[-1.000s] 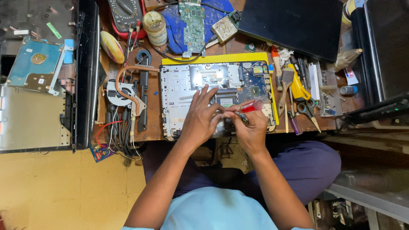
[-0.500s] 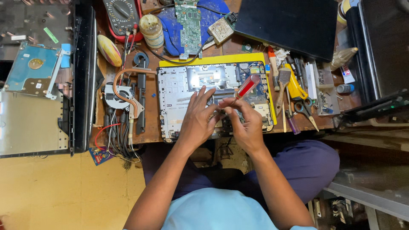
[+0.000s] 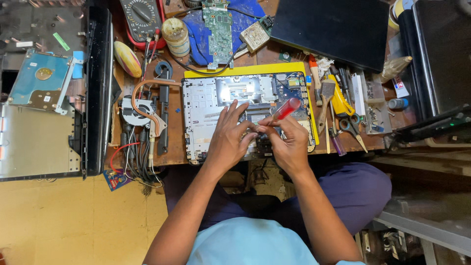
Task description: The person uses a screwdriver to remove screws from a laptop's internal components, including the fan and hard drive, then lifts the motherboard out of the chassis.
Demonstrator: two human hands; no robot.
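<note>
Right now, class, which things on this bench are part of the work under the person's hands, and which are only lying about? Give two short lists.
In use:
- opened laptop base
- red-handled screwdriver, in the right hand
- left hand, fingertips meeting the right hand's over the base

Lying about:
- multimeter
- green circuit board
- cooling fan with copper pipe
- hard drive
- scissors
- closed black laptop

screwdriver (image 3: 283,111) tip hidden behind fingers (image 3: 265,128), multimeter (image 3: 142,17) cut off at top edge, small screws too tiny to tell
</note>
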